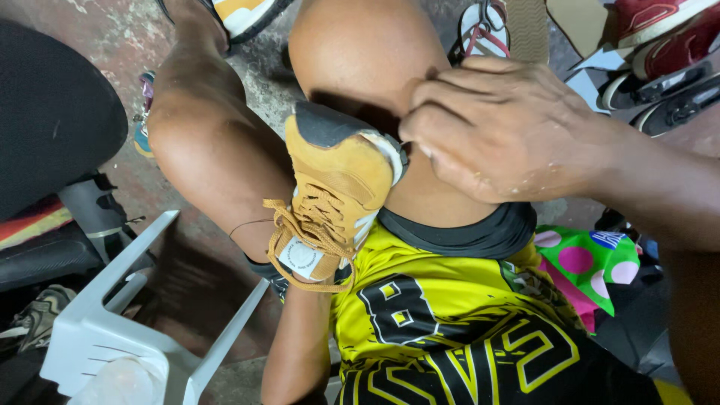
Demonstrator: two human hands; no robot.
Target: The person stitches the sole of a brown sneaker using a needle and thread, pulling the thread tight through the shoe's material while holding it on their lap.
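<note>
Tan laced shoe (pixel 337 187) wedged between knees, sole edge unfinished; right hand (pixel 502 131) at 3 o'clock, grip pinched at its rim; left hand hidden.

Under you is a worn concrete floor (pixel 120 37), reddish and stained. At your lower left stands a white plastic chair (pixel 112 315). A black seat (pixel 52 120) is at far left. Shoes (pixel 660 45) lie at top right.
</note>
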